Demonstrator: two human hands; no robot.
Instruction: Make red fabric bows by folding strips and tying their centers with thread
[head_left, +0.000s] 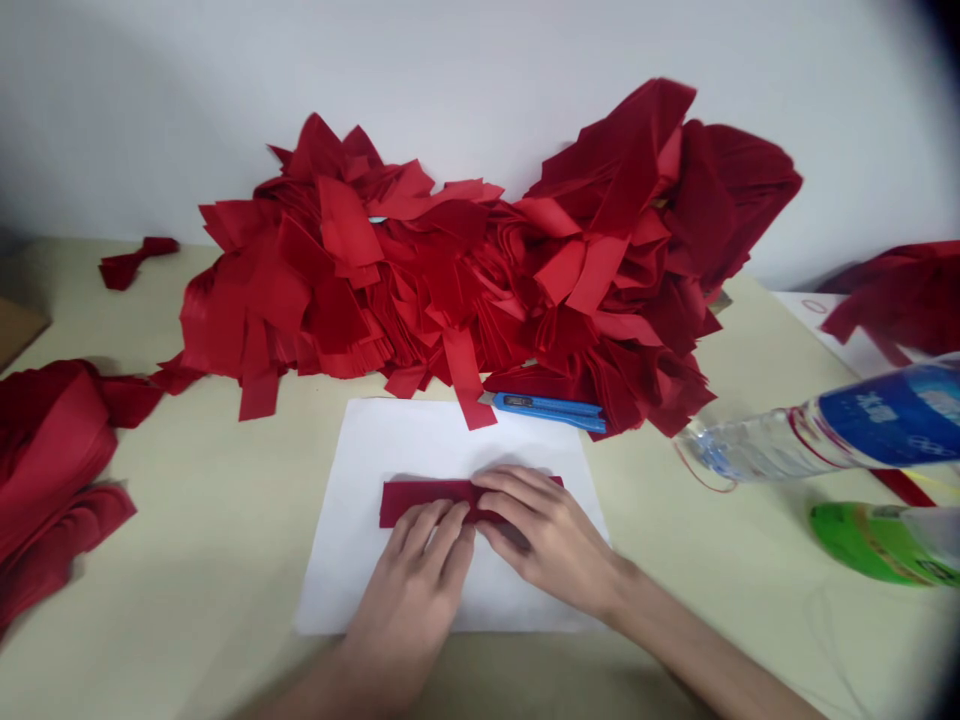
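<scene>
A dark red fabric strip (424,492) lies lengthwise across a white sheet of paper (341,560). Its surface looks like velvet. My left hand (420,565) is at the lower edge of the strip, left of its middle, with bent fingertips gripping it. Over the right half is my right hand (547,535), fingers closed on the strip from above and thumb at the near edge. The fingertips of both hands nearly meet at the middle, and they hide part of the cloth there. A blue utility knife (547,408) rests just beyond the strip, across the sheet's far edge.
A large heap of red fabric strips (450,270) stands against the wall. More red bundles (52,470) lie at the left, and another (907,300) at the far right. A clear water bottle (810,435) lies beside a green-ended bottle (870,540) on the right.
</scene>
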